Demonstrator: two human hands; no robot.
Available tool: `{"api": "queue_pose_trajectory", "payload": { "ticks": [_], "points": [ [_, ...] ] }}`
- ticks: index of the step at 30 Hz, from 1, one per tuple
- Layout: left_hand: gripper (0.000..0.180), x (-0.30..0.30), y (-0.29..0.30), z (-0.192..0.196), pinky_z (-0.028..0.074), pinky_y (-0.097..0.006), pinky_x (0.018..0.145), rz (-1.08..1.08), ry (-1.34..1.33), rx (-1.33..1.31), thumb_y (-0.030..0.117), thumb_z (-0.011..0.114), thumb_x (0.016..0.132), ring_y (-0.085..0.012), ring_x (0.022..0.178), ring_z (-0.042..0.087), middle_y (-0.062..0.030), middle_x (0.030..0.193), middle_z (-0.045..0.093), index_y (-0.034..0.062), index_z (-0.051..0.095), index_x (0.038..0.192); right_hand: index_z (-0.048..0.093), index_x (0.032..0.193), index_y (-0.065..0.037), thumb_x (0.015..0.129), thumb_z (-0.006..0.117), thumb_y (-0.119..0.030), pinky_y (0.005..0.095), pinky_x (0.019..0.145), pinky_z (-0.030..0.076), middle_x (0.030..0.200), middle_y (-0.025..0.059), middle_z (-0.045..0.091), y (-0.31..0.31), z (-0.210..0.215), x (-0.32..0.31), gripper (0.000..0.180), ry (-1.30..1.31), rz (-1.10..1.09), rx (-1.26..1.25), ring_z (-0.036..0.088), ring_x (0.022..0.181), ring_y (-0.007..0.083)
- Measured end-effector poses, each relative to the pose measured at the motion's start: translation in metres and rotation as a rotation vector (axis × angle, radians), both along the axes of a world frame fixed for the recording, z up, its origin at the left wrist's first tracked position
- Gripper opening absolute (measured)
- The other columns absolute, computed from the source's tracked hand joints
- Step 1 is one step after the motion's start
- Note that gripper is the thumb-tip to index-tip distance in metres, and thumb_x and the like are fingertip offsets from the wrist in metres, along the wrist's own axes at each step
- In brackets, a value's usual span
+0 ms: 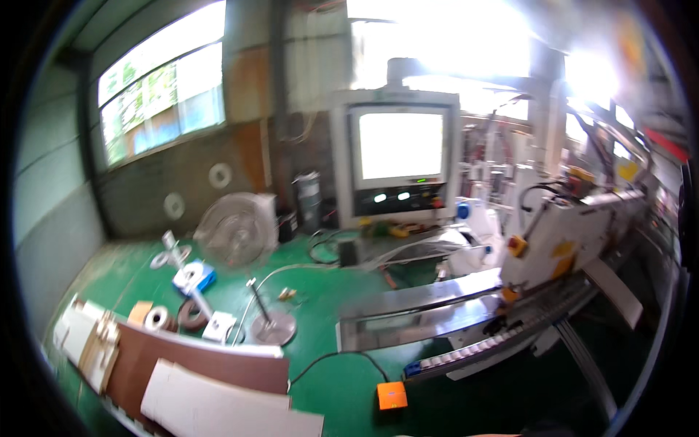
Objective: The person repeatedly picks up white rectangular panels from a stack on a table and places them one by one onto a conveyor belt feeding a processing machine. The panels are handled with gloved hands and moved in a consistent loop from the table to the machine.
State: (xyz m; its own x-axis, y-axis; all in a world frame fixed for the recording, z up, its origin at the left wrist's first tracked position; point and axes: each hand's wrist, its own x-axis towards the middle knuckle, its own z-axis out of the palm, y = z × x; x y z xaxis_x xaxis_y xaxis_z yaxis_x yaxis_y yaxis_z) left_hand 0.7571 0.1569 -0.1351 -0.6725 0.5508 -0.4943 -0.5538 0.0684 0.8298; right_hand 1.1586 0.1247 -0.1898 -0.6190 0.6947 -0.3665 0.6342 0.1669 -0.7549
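My hands lie outside the frame, grip untellable; lower centre, an orange box (392, 395), perhaps a pedal, on green floor (342, 379).

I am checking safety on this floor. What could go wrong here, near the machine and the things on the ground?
The black cable crosses the green floor to the orange box; a foot might catch it. The tape rolls and brown boards lie loose and could trip someone. The fan on the floor could be knocked over.
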Motion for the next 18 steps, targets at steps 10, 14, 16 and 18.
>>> {"api": "queue_pose_trajectory", "payload": {
  "ticks": [10, 14, 16, 18],
  "points": [
    [0.074, 0.100, -0.188, 0.085, 0.039, -0.055, 0.119, -0.426, -0.853, 0.307, 0.058, 0.048, 0.105, -0.0346, 0.144, 0.048, -0.0151, 0.157, 0.051, 0.0067, 0.040, 0.157, 0.056, 0.135, 0.000, 0.106, 0.058, -0.026, 0.0418, 0.100, 0.054, 0.124, 0.0114, 0.067, 0.038, 0.159, -0.155, 0.039, 0.902, -0.585, -0.656, 0.067, 0.109, 0.0245],
    [0.069, 0.098, -0.181, 0.091, 0.035, -0.056, 0.122, -0.461, -0.919, 0.309, 0.044, 0.066, 0.100, -0.0338, 0.145, 0.048, -0.0143, 0.156, 0.052, 0.0066, 0.044, 0.154, 0.055, 0.135, 0.006, 0.106, 0.058, -0.029, 0.0391, 0.098, 0.054, 0.127, 0.0148, 0.066, 0.045, 0.204, -0.116, 0.046, 0.903, -0.518, -0.481, 0.067, 0.111, 0.0258],
    [0.068, 0.081, -0.170, 0.090, 0.035, -0.056, 0.123, -0.359, -1.034, 0.307, 0.036, 0.072, 0.098, -0.0347, 0.143, 0.049, -0.0144, 0.154, 0.053, 0.0048, 0.045, 0.152, 0.055, 0.135, 0.008, 0.105, 0.057, -0.029, 0.0400, 0.097, 0.055, 0.126, 0.0161, 0.067, 0.042, 0.239, -0.086, 0.047, 0.858, -0.568, -0.482, 0.068, 0.110, 0.0271],
    [0.065, 0.060, -0.162, 0.065, 0.035, -0.057, 0.122, -0.170, -0.931, 0.396, 0.037, 0.070, 0.098, -0.0373, 0.142, 0.049, -0.0158, 0.151, 0.056, 0.0029, 0.048, 0.150, 0.056, 0.134, 0.008, 0.104, 0.058, -0.028, 0.0412, 0.096, 0.056, 0.124, 0.0164, 0.068, 0.048, 0.248, -0.034, 0.046, 0.773, -0.619, -0.473, 0.069, 0.109, 0.0283]
  ]
}}
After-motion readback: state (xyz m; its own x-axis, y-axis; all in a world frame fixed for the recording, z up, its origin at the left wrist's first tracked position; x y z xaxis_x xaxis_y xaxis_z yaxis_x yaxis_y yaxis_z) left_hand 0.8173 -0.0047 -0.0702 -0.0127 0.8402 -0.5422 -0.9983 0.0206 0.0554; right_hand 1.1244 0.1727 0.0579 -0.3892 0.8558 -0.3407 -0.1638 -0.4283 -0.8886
